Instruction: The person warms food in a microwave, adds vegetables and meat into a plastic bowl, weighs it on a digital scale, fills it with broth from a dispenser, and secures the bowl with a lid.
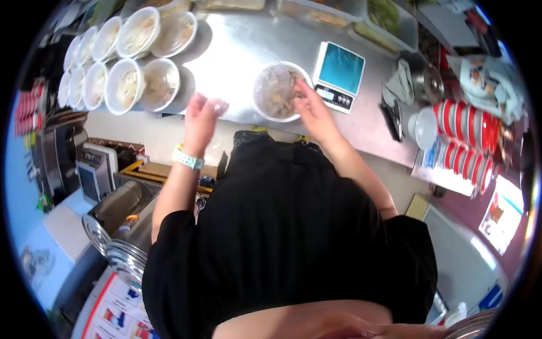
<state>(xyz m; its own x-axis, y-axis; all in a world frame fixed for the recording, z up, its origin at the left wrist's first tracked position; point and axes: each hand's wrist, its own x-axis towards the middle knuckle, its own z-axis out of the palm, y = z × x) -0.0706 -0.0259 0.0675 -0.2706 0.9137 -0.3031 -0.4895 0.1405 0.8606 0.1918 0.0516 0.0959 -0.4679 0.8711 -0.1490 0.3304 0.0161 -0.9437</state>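
Observation:
A white-rimmed bowl point(276, 104) of shredded greyish food stands on the steel counter. A clear, shiny layer, perhaps a lid, shows over its upper left part. My right hand point(316, 113) is at the bowl's right rim, its fingers apart; whether they press on the rim I cannot tell. To the left, my left hand point(201, 120) hovers by the counter's front edge, away from the bowl. Motion smears its fingers, and nothing can be made out in them. Right beside the bowl is a digital kitchen scale point(340, 69) with a blue-green platform.
Two rows of filled bowls point(125, 86) line the counter's left side. Food containers point(389, 25) stand along the back. A grey cloth point(400, 83), dark-handled tongs or scissors point(390, 120) and stacked red-and-white containers point(466, 125) are at the right.

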